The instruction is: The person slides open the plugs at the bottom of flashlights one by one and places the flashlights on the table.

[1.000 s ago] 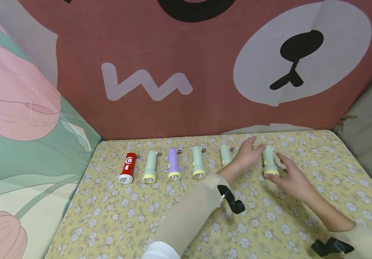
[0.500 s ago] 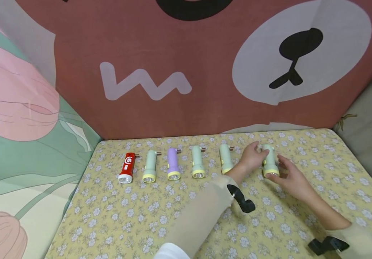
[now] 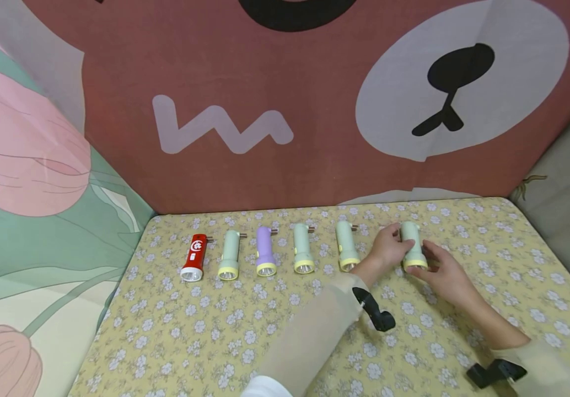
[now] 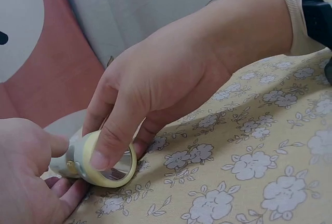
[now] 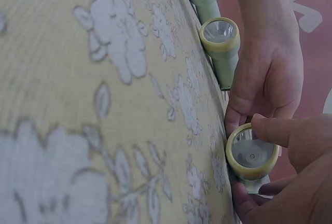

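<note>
A: On the flowered cloth tabletop (image 3: pixel 205 331), what lies there?
B: A row of smooth plastic cylinders; both hands curl round the rightmost green torch (image 3: pixel 412 248).
A: Each grip?
B: Left hand (image 3: pixel 388 249), right hand (image 3: pixel 444 273) pinch its yellow-ringed barrel.

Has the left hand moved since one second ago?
Yes. The left hand has drawn nearer the camera and closed onto the rightmost flashlight, uncovering the neighbouring green flashlight.

Both hands, L (image 3: pixel 388 249) & R (image 3: pixel 444 273), grip green torch (image 3: pixel 412 246) at row's right end; 5 torches (image 3: pixel 265 252) left of it on floral cloth (image 3: pixel 215 331).
</note>
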Available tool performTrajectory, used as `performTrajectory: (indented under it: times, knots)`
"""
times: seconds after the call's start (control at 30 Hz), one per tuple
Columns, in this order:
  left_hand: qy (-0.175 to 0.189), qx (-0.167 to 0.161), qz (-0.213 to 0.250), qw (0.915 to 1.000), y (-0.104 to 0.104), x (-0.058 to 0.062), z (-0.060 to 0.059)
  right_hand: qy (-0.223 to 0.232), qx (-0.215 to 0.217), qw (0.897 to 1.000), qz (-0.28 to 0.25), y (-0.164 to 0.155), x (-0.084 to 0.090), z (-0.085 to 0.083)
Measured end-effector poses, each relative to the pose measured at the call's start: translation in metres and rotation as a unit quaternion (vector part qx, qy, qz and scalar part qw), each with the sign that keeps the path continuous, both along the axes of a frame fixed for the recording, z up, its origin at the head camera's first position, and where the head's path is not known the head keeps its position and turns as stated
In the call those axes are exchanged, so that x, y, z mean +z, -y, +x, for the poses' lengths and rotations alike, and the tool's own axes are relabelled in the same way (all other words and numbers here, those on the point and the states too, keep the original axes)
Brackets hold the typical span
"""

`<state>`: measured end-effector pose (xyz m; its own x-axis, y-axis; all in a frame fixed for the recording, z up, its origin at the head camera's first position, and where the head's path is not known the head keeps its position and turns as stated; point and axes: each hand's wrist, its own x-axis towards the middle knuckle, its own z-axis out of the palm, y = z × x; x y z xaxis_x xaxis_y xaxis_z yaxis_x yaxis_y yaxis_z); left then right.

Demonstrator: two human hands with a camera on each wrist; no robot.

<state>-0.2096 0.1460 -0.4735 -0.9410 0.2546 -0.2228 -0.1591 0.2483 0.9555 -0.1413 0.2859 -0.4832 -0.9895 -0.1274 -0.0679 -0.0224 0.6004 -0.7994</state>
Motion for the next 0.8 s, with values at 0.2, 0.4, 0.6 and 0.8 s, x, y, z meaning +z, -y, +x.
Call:
performTrajectory:
  times: [0.2,0.4,0.6,0.8]
  knots:
    - [-0.009,-0.004,0.000,1.0000,-0.0030,-0.0017,0.0000,0.004,0.004,1.000,0.002,0.0012,-0.0003,-0.0018]
    - [-0.017,-0.006,-0.014,0.9997,-0.0023,-0.0014,0.0014,0.009,-0.002,1.000,0.009,0.0001,-0.0022,-0.0015]
    - [-0.008,0.000,-0.013,0.9999,-0.0043,-0.0027,0.0017,0.012,-0.008,1.000,0.014,0.0001,-0.0027,-0.0015]
    - [-0.005,0.008,-0.007,0.9999,-0.0060,-0.0051,0.0005,0.009,-0.016,1.000,0.015,0.0008,-0.0023,-0.0016]
